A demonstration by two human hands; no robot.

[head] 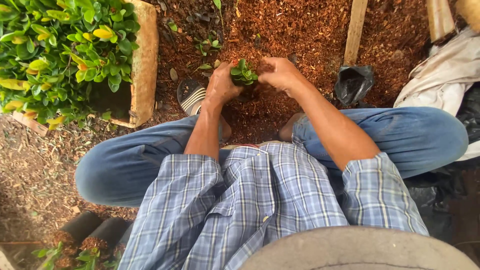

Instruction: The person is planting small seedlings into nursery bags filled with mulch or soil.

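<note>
A small green seedling (243,74) stands between my two hands, low over a heap of reddish-brown coconut-husk soil (295,30). My left hand (220,84) is closed around the seedling's left side and base. My right hand (280,74) presses in from the right, fingers curled against the plant and the soil at its foot. Whatever holds the roots is hidden by my fingers. I am squatting, with my knees in blue jeans to either side.
A concrete planter (145,60) full of leafy green and yellow plants stands at the left. An empty black grow bag (353,82) lies right of my hands, beside a wooden slat (356,30). Filled black bags with seedlings (90,235) lie bottom left. A striped sandal (191,96) is under my left foot.
</note>
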